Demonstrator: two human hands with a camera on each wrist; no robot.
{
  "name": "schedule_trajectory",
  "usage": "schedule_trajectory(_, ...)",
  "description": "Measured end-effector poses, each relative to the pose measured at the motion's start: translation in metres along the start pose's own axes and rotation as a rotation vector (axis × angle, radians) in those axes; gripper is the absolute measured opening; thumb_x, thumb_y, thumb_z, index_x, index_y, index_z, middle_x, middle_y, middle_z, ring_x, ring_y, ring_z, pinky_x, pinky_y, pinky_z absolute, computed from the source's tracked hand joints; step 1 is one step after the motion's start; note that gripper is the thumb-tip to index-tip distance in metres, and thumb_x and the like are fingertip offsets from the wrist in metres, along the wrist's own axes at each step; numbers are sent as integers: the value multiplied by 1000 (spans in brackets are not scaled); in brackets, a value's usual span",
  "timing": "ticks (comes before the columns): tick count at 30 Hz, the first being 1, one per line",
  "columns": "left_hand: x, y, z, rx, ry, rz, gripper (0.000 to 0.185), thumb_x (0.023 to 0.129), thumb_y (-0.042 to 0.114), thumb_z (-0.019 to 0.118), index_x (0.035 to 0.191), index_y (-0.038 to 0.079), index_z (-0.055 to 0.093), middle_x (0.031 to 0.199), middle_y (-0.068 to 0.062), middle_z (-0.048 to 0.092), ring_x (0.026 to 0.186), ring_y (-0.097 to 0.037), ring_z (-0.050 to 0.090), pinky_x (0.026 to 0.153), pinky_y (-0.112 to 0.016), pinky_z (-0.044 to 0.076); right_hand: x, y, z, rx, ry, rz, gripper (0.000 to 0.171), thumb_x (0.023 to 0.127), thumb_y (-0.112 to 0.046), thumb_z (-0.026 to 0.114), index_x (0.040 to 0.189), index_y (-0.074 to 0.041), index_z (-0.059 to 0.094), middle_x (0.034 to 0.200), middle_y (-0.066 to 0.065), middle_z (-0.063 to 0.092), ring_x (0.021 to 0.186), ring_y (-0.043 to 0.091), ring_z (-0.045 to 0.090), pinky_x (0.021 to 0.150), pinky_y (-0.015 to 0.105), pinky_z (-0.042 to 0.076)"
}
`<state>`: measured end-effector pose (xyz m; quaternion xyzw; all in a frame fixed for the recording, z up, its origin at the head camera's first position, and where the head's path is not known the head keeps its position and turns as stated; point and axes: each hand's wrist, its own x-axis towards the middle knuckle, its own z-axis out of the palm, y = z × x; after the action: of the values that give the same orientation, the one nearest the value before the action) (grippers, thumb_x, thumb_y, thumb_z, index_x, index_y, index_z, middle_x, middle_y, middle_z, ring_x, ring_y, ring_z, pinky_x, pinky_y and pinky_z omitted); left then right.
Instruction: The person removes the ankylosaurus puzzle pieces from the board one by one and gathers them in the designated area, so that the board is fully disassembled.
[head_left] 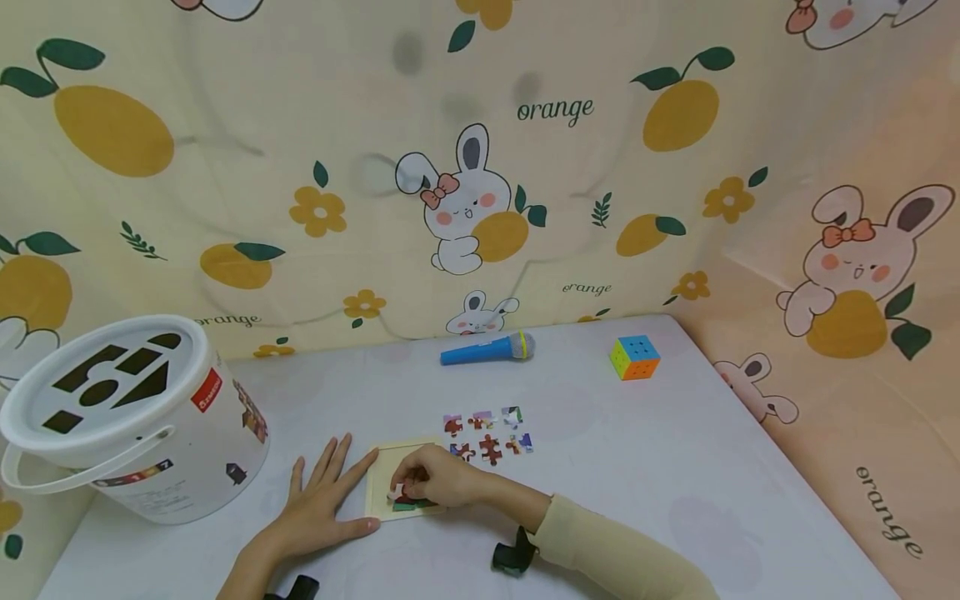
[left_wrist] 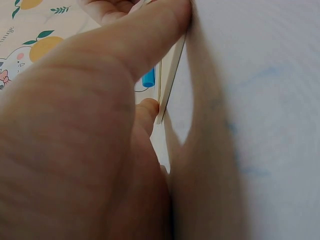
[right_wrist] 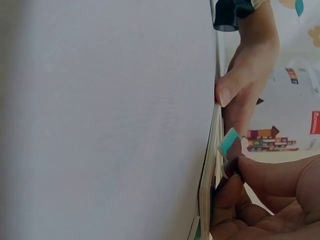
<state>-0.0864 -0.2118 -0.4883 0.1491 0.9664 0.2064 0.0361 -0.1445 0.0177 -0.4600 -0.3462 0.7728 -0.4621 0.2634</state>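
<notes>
- The left hand lies flat on the bench, palm down, fingers straight and spread, pointing away from the person; it holds nothing
- Its thumb reaches right and presses against the near-left edge of the puzzle tray, and the left wrist view shows the thumb tip on that thin pale edge
- The right hand rests over the tray with the forearm coming in from the right in a cream sleeve; its fingers are curled downward
- Those fingers pinch a puzzle piece at the tray's near part; in the right wrist view the piece shows a teal face, tilted up off the tray
- 6 loose puzzle pieces lie in 2 rows just beyond the tray to the right
- A white bucket with a shape-sorter lid stands to the left of the hands
- A blue toy microphone and a colour cube lie near the far edge of the bench
</notes>
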Motion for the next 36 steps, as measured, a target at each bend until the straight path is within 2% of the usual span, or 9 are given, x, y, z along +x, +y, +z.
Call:
schedule_trajectory(8, 0, 1, -2, 4, -1, -1, 93, 70, 72, 61, 147, 27, 33, 155, -19, 11, 140, -41, 2, 100, -69, -7, -2, 1, 1, -16, -13, -21, 19, 88, 6, 56, 96, -4, 70, 83, -4, 64, 69, 2, 50, 65, 15, 44)
schedule_trajectory(14, 0, 0, -1, 2, 5, 7, 93, 70, 71, 61, 147, 27, 33, 155, -19, 11, 141, -41, 2, 100, -69, -7, -4, -1, 2, -33, -9, -14, 20, 88, 5, 56, 96, -5, 70, 81, -4, 63, 69, 1, 50, 63, 14, 43)
schedule_trajectory(23, 0, -1, 0, -3, -3, 2, 93, 70, 72, 61, 147, 27, 33, 155, -19, 11, 141, -41, 2, 100, -69, -8, -8, 2, 1, -83, -41, -70, 18, 88, 4, 57, 97, -5, 70, 81, -7, 63, 64, -2, 46, 57, 13, 41)
schedule_trajectory(30, 1, -3, 1, 1, -8, -4, 93, 70, 73, 60, 147, 28, 33, 155, -18, 11, 141, -41, 2, 100, -69, -8, -17, 4, -3, -73, -34, -52, 18, 89, 3, 58, 99, -7, 70, 85, -7, 64, 68, -1, 50, 62, 15, 46)
schedule_trajectory(36, 2, -2, 1, 3, -20, -16, 95, 69, 75, 59, 147, 28, 33, 155, -17, 10, 141, -41, 0, 99, -70, -8, -28, 8, -9, -47, 4, -21, 18, 88, 2, 61, 99, -9, 70, 77, -5, 61, 65, 1, 51, 60, 16, 46)
